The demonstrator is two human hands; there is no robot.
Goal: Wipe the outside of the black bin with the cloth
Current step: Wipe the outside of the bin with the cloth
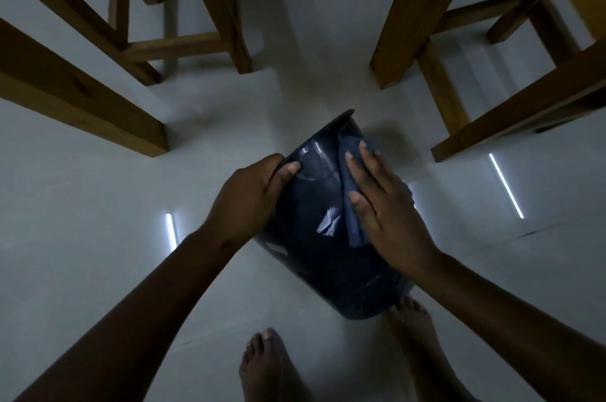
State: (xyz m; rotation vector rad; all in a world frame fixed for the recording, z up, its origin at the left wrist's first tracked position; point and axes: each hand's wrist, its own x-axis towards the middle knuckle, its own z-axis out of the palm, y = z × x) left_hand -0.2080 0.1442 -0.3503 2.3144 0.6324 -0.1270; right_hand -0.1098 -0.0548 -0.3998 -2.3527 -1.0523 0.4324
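Note:
The black bin [314,237] is tilted above the pale floor, its rim pointing away from me and its base near my feet. My left hand [249,191] grips the rim on the left side, thumb on the outer wall. My right hand [383,201] lies flat with fingers spread, pressing a dark blue cloth [351,191] against the bin's right outer wall. Part of the cloth is hidden under the palm.
Wooden chair legs [183,8] stand at the upper left and more wooden furniture legs [426,18] at the upper right. My bare feet [265,365] are on the glossy tiled floor below the bin. Light strips reflect off the floor [98,237].

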